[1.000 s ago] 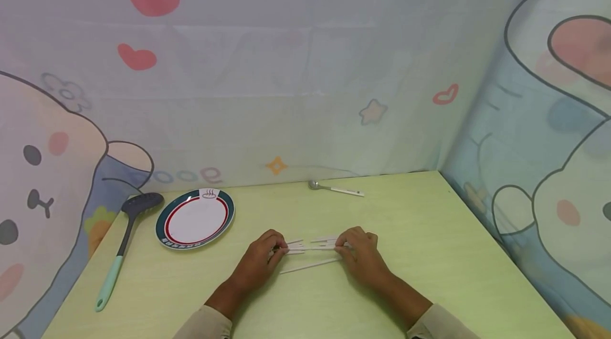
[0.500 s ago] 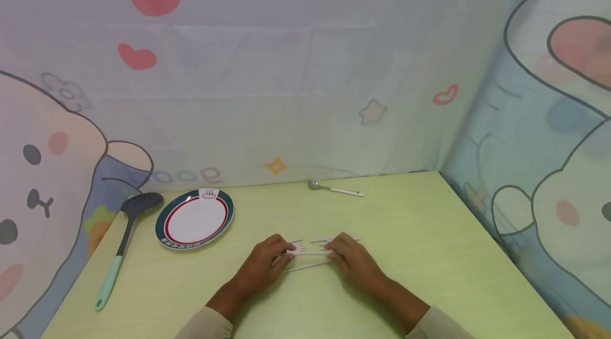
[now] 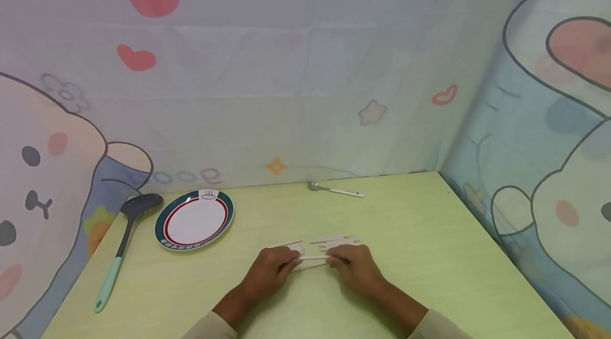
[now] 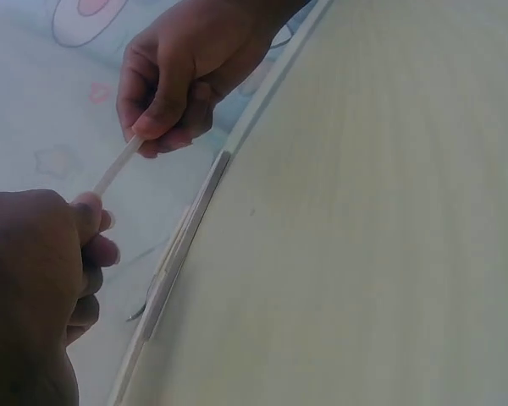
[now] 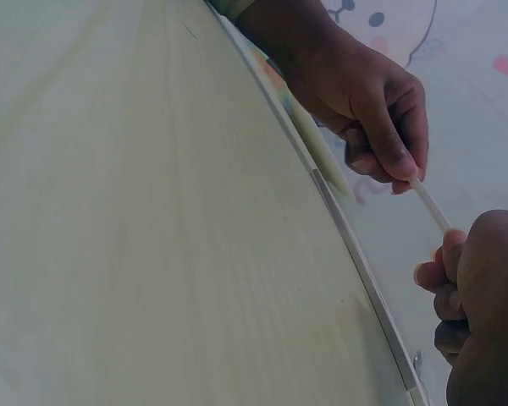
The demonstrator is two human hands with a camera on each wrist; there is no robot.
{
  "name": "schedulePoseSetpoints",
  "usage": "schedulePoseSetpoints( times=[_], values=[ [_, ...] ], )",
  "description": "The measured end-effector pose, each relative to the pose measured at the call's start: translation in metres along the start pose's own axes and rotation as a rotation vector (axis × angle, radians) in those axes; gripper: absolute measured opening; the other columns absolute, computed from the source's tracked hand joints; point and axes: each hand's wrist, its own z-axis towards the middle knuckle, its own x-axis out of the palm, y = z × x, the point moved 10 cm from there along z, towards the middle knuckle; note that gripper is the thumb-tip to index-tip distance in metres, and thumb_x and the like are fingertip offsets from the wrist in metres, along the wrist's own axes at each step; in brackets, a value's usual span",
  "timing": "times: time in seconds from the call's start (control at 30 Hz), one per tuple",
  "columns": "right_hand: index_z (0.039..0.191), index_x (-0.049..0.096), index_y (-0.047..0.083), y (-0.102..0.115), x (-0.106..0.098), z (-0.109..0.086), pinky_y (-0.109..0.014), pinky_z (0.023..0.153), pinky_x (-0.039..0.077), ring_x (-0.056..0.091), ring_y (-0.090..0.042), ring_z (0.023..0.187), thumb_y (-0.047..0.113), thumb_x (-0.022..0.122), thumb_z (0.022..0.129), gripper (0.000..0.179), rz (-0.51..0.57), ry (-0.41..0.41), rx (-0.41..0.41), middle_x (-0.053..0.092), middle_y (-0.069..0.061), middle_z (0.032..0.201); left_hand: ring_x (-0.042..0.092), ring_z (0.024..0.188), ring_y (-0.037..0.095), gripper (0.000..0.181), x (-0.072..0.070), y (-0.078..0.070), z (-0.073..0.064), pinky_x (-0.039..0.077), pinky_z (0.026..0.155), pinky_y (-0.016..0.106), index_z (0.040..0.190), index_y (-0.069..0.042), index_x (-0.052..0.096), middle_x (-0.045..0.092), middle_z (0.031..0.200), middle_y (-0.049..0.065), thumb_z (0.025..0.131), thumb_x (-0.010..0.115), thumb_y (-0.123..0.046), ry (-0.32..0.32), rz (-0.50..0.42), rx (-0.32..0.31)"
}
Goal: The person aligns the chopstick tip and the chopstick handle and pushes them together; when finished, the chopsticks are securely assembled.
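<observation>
A thin white stick [image 3: 313,258] spans the gap between my two hands, level in the head view. My left hand [image 3: 268,274] pinches one end between thumb and fingers; my right hand [image 3: 359,271] pinches the other end the same way. Both wrist views show the stick [image 4: 118,166] straight, with its ends hidden in the fingers. Just beyond the hands lie two groups of similar sticks, one at the left [image 3: 298,248] and one at the right [image 3: 334,239], partly covered by the fingers. Another stick [image 3: 310,267] lies nearer me on the table, its ends hidden by the hands.
A white plate [image 3: 195,221] with a dark green rim and red ring sits at the left. Beside it lies a slotted turner [image 3: 125,241] with a mint handle. A small spoon [image 3: 336,189] lies near the table's [image 3: 453,275] back edge, before a printed cloth backdrop [image 3: 267,63].
Both hands have come a little nearer me and closer together, lifting the stick away from the two groups. More of the right-hand group now shows. Plate, turner and spoon have stayed put.
</observation>
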Motion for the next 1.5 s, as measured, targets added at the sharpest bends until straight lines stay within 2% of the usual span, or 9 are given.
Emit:
schedulePoseSetpoints(
  times=[0.1,0.23,0.37,0.47,0.7,0.87,1.03,1.23,1.5],
  values=[
    [0.098,0.084,-0.001,0.005,-0.004,0.0,-0.026,0.078,0.064,0.083,-0.023,0.087,-0.003,0.085,0.087,0.01,0.002,-0.039,-0.047,0.085,-0.01,0.095,0.058,0.072,0.002,0.008,-0.002,-0.007,0.002,0.051,0.068,0.019,0.097,-0.003,0.081,0.074,0.081,0.001,0.091,0.082,0.002,-0.043,0.009,0.045],
    [0.098,0.082,-0.002,0.007,-0.005,0.003,-0.024,0.076,0.063,0.08,-0.02,0.083,-0.004,0.082,0.09,0.008,0.031,-0.045,-0.082,0.083,-0.009,0.094,0.068,0.075,0.007,0.009,-0.004,-0.011,0.004,0.057,0.071,0.024,0.098,-0.002,0.082,0.077,0.084,0.003,0.091,0.082,0.002,-0.05,0.024,0.045],
    [0.105,0.083,0.004,-0.002,-0.003,0.008,-0.027,0.081,0.062,0.073,-0.017,0.09,0.002,0.079,0.096,0.01,0.017,0.005,-0.056,0.077,-0.003,0.101,0.065,0.077,0.006,0.009,-0.001,-0.003,0.005,0.057,0.071,0.024,0.104,-0.003,0.083,0.077,0.09,0.003,0.096,0.08,-0.003,0.03,0.004,-0.07],
    [0.109,0.084,0.006,-0.011,0.0,0.007,-0.028,0.086,0.059,0.066,-0.016,0.098,0.005,0.079,0.096,0.014,-0.068,0.053,-0.016,0.071,-0.001,0.107,0.057,0.076,0.004,0.009,0.003,0.003,0.002,0.052,0.069,0.023,0.104,-0.005,0.084,0.072,0.092,0.002,0.096,0.081,-0.006,0.065,0.02,-0.128],
    [0.116,0.082,0.007,-0.023,0.001,0.004,-0.038,0.088,0.039,0.062,-0.023,0.107,0.006,0.077,0.097,0.02,-0.188,0.067,0.057,0.074,-0.004,0.111,0.067,0.086,0.015,0.01,0.007,0.009,-0.003,0.057,0.077,0.031,0.103,-0.004,0.083,0.072,0.096,0.005,0.093,0.083,-0.002,0.03,0.114,-0.076],
    [0.109,0.083,0.012,-0.033,0.004,0.002,-0.038,0.089,0.037,0.063,-0.023,0.112,0.007,0.079,0.096,0.015,-0.184,0.099,0.122,0.078,-0.003,0.113,0.067,0.086,0.017,0.012,0.01,0.013,-0.006,0.057,0.077,0.032,0.1,-0.004,0.083,0.073,0.093,0.004,0.09,0.083,0.002,0.018,0.107,-0.035],
    [0.103,0.084,0.016,-0.032,0.005,0.0,-0.039,0.089,0.036,0.064,-0.024,0.111,0.008,0.081,0.094,0.012,-0.181,0.098,0.087,0.081,-0.001,0.11,0.062,0.085,0.014,0.009,0.012,0.015,-0.009,0.053,0.075,0.031,0.098,-0.006,0.082,0.072,0.091,0.001,0.09,0.086,-0.006,-0.004,0.074,0.019],
    [0.099,0.084,0.017,-0.031,0.005,0.001,-0.038,0.087,0.035,0.064,-0.022,0.109,0.009,0.082,0.094,0.01,-0.172,0.08,0.071,0.081,0.001,0.107,0.06,0.089,0.015,0.019,0.013,0.016,-0.009,0.051,0.079,0.034,0.096,-0.01,0.083,0.072,0.093,0.0,0.081,0.095,-0.013,0.034,0.123,-0.036],
    [0.099,0.083,0.02,-0.032,0.009,-0.003,-0.038,0.088,0.034,0.06,-0.017,0.109,0.019,0.09,0.088,0.013,-0.179,0.105,0.073,0.078,0.006,0.106,0.061,0.095,0.016,0.015,0.016,0.017,-0.009,0.046,0.08,0.034,0.095,-0.016,0.084,0.076,0.097,-0.003,0.084,0.094,-0.015,0.093,0.15,-0.093]
  ],
)
